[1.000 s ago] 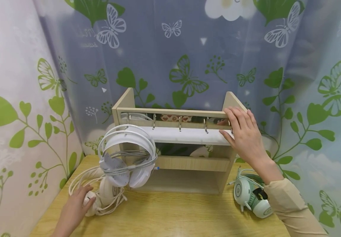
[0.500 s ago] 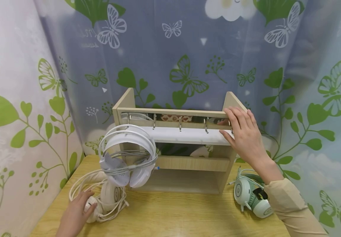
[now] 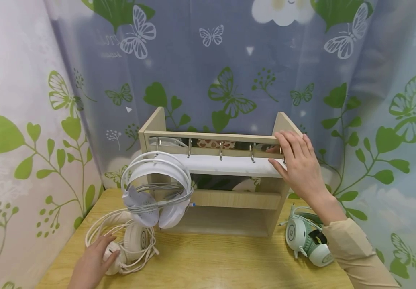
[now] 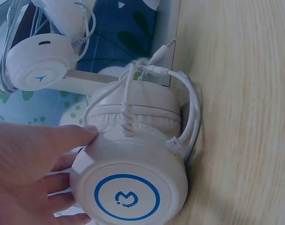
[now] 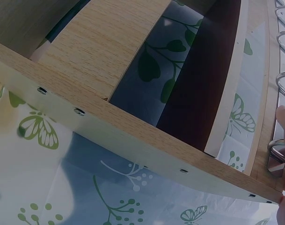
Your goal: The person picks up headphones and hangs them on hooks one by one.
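My left hand grips one ear cup of cream-white headphones on the table at the left. In the left wrist view, the thumb lies on top of that ear cup, which bears a round blue logo, and the fingers go behind it. Loose white cable trails around the headphones. My right hand holds the upper right corner of a wooden rack, its thumb against the front rail beside the last hook. White headphones with grey cable wound round them hang from the rack's leftmost hook.
Mint-green headphones lie on the table right of the rack, under my right forearm. Several metal hooks line the upper rail. The yellow wooden tabletop extends in front; printed curtains enclose the back and sides.
My left hand has drawn the cream-white headphones slightly toward me, away from under the hanging pair. The right hand stays on the rack's corner.
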`<action>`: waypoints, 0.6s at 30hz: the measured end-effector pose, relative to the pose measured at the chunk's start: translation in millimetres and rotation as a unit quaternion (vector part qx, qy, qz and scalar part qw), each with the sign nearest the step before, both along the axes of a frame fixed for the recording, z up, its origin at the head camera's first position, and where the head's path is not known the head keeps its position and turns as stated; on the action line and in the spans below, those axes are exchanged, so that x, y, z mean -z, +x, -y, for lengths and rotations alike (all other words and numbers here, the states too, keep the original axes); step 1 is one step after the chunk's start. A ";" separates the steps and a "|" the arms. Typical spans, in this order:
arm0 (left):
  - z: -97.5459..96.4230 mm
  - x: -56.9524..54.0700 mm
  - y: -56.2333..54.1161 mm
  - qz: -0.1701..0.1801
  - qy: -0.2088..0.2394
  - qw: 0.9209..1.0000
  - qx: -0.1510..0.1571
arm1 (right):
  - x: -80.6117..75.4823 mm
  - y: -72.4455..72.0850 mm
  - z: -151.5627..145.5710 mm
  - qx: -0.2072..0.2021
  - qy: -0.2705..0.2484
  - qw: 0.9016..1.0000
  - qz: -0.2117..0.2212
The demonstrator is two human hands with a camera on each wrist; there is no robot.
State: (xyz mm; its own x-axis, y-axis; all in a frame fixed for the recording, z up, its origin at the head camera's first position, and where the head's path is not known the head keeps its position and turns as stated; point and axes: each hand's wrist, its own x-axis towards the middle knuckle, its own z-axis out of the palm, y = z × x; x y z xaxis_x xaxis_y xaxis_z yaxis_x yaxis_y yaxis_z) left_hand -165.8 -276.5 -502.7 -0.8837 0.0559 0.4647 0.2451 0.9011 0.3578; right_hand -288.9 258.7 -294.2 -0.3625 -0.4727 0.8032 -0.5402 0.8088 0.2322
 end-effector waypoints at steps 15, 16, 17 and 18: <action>26.9 -31.1 -17.6 0.023 0.076 0.996 -0.030 | -0.2 -0.3 0.3 0.000 -0.002 1.000 -0.001; 29.4 -31.2 -19.5 0.019 0.082 0.996 -0.030 | -0.1 -0.3 0.2 0.001 -0.002 1.000 0.001; 31.8 -31.3 -20.8 0.016 0.085 0.996 -0.031 | 0.1 -0.3 0.2 0.001 -0.002 1.000 0.000; 34.2 -31.4 -22.2 0.013 0.090 0.995 -0.032 | 0.2 -0.3 0.1 0.001 -0.002 1.000 0.000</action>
